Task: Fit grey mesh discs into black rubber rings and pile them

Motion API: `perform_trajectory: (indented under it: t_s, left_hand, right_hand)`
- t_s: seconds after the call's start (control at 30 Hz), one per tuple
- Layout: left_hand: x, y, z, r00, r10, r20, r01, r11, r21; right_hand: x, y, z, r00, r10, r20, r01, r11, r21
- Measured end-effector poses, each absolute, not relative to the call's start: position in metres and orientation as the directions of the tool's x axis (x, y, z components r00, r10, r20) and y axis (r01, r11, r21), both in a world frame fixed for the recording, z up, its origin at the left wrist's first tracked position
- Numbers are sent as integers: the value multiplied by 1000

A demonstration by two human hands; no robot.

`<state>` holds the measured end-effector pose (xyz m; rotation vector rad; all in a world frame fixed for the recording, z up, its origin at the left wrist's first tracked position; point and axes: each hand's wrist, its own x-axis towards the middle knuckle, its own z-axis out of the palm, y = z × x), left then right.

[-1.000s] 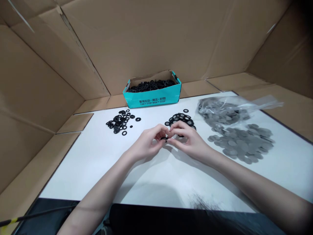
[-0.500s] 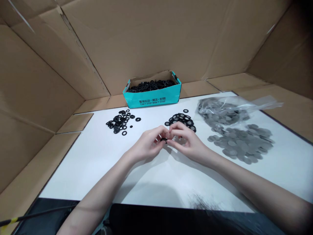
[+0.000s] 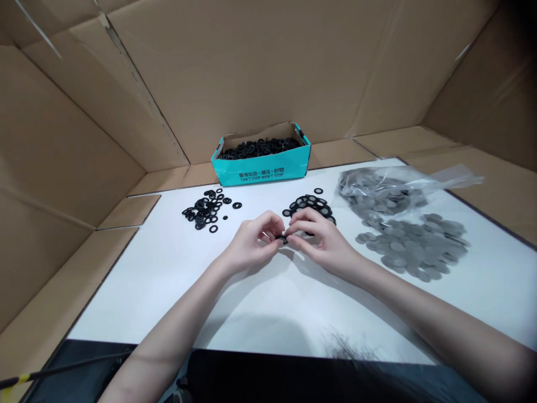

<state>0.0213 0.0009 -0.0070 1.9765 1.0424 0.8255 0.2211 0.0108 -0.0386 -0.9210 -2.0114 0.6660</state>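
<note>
My left hand (image 3: 254,243) and my right hand (image 3: 319,238) meet fingertip to fingertip over the middle of the white table (image 3: 168,280). Both pinch one small black ring (image 3: 282,239) between them. Just behind my right hand lies a heap of black rings (image 3: 312,204). A second, looser scatter of black rings (image 3: 207,208) lies to the left. Grey discs (image 3: 413,243) are piled to the right of my right hand.
A teal box (image 3: 263,162) full of black rings stands at the back of the table. A clear plastic bag (image 3: 390,190) with more grey discs lies at the back right. Cardboard walls (image 3: 62,157) enclose the table on three sides.
Both hands have stayed together on the ring, shifting only slightly to the left; the fingers have moved a little around it.
</note>
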Motion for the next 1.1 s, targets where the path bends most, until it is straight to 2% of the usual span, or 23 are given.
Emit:
perform_trajectory:
  t_s: [0.23,0.4,0.57,0.83,1.1]
  left_hand:
    - [24,0,-8,444,868,222,390,-410,825]
    - [24,-1,-10,481,844,240,356,-437,826]
    - [20,-2,-6,529,823,208,365,-442,820]
    - [22,-4,0,570,792,218,406,-502,764]
    - [19,-1,-5,527,807,268,356,-496,792]
  right_hand:
    - [222,12,-40,-410,768,493,357,632,-688]
    - [221,9,-38,-431,787,440,312,588,-746]
    - [218,3,-32,-420,784,457,263,587,-766]
    - [218,4,-33,-439,757,485,286,629,-723]
    - [222,8,-36,-447,754,481,354,643,-680]
